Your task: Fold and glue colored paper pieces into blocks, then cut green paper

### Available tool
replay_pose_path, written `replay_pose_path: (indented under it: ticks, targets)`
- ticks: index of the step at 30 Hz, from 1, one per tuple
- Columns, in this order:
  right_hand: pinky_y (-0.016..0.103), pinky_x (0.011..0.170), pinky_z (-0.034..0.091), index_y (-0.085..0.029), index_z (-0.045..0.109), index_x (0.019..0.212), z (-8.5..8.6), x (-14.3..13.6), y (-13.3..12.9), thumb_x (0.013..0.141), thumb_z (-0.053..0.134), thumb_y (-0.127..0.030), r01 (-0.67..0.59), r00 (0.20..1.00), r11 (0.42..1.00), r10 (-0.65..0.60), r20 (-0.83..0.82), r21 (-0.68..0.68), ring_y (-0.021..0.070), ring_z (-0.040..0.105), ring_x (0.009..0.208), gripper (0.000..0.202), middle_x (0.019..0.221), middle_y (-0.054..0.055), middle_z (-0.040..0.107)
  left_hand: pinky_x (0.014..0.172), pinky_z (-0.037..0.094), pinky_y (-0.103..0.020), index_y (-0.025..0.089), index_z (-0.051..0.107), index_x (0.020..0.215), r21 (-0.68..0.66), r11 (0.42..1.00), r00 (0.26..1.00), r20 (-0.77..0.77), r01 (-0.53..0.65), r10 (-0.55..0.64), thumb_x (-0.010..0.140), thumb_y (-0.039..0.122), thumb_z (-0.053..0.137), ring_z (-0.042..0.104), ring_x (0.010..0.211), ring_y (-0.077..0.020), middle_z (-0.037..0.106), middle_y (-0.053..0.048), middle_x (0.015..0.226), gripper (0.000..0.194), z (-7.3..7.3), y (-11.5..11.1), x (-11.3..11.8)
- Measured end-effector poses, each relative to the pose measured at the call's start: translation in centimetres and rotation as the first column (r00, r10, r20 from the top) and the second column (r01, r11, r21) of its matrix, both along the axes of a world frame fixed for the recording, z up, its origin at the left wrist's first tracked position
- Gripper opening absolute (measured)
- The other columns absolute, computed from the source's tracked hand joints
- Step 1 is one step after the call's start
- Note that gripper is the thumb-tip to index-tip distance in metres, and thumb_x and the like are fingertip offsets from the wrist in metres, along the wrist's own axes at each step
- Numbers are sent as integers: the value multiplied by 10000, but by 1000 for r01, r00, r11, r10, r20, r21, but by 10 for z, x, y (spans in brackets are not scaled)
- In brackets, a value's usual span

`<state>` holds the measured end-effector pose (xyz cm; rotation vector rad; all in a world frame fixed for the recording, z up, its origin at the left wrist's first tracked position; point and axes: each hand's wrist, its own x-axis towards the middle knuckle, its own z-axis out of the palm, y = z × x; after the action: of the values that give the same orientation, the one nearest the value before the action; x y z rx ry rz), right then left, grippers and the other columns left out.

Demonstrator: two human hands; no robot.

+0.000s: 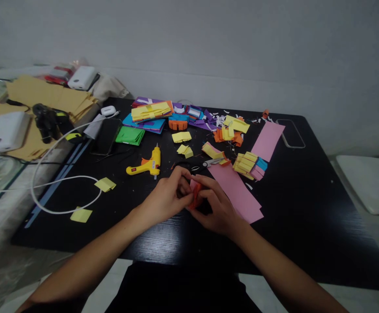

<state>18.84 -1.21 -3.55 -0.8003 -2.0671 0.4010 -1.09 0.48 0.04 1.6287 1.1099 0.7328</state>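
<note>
Between my two hands, over the black table, is a small folded piece of orange and pink paper (pixel 195 194). My left hand (pixel 172 191) pinches it from the left with bent fingers. From the right, the fingertips of my right hand (pixel 213 202) close on the same piece, hiding part of it. Just beyond the hands lie scissors (pixel 212 162) with their blades toward the right. Long pink paper strips (pixel 238 195) rest to the right, partly behind my right hand. A yellow hot glue gun (pixel 148 163) lies on its side left of the hands.
Folded yellow papers (pixel 246 164), a green paper stack (pixel 130 135) and paper scraps spread across the back of the black table (pixel 310 208). A white cable (pixel 58 212) loops at left near a phone (pixel 106 137). A clear phone case (pixel 292 134) lies back right. A white stool (pixel 368 182) stands at right.
</note>
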Motion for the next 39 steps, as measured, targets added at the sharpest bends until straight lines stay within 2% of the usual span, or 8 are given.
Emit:
replay_pose_path:
  ticks: [13, 19, 21, 23, 26, 29, 32, 39]
  targets:
    - [518, 1004, 589, -261, 546, 1014, 2, 2, -1, 841, 773, -178, 11, 998, 995, -16, -56, -100, 315, 642, 1262, 297, 1352, 158, 630, 561, 434, -215, 232, 498, 1125, 42, 999, 999, -33, -2, 4, 879, 156, 615, 614, 586, -118, 646, 75, 695, 283, 3, -2, 3]
    - [510, 990, 595, -256, 574, 1000, 3, 5, 2, 817, 859, -282, 51, 987, 984, -76, -145, -170, 322, 667, 1246, 340, 1279, 148, 676, 810, 534, -321, 219, 582, 1115, 229, 962, 976, -120, -149, 180, 919, 233, 589, 708, 852, -196, 725, -11, 869, 197, 10, 16, -28]
    - [519, 1001, 589, -257, 576, 1004, 3, 5, 4, 814, 871, -303, 52, 982, 981, -84, -170, -186, 323, 664, 1261, 353, 1288, 149, 677, 907, 532, -384, 212, 612, 1095, 346, 906, 887, -299, -243, 352, 886, 220, 578, 707, 975, -248, 742, -63, 1030, 212, 10, 28, -50]
    - [525, 1012, 585, -258, 576, 1016, 3, 6, 5, 813, 876, -312, 49, 977, 980, -88, -194, -195, 321, 663, 1268, 366, 1303, 152, 675, 962, 517, -468, 191, 635, 1114, 424, 876, 711, -542, -229, 448, 843, 254, 610, 668, 1077, -334, 717, -128, 1138, 279, 7, 40, -71]
    - [527, 1024, 578, -253, 577, 1021, 3, 6, 7, 805, 887, -314, 44, 967, 976, -95, -235, -213, 319, 663, 1271, 383, 1319, 158, 669, 990, 500, -546, 146, 636, 1223, 384, 917, 462, -798, -106, 388, 807, 283, 630, 612, 1156, -422, 653, -200, 1224, 438, -5, 51, -91]
    - [528, 1034, 570, -250, 578, 1014, 1, 6, 9, 791, 898, -303, 40, 957, 973, -102, -270, -226, 317, 661, 1270, 393, 1330, 158, 662, 963, 512, -561, 136, 633, 1269, 312, 949, 371, -878, -32, 301, 805, 284, 618, 602, 1153, -442, 618, -221, 1242, 487, -15, 55, -94]
    - [524, 1031, 571, -244, 580, 1004, -1, 6, 10, 782, 902, -298, 46, 952, 975, -109, -285, -219, 318, 664, 1264, 395, 1316, 161, 667, 962, 522, -549, 141, 623, 1288, 295, 955, 404, -872, -18, 277, 828, 279, 581, 615, 1134, -418, 600, -219, 1237, 483, -19, 56, -91]
    - [536, 1069, 553, -243, 575, 992, 1, 9, 16, 804, 878, -308, 99, 953, 977, -147, -263, -186, 316, 661, 1275, 363, 1325, 162, 671, 876, 555, -421, 170, 608, 1207, 419, 908, 667, -676, 0, 312, 862, 327, 569, 660, 1008, -295, 619, -132, 1176, 381, 1, 50, -91]
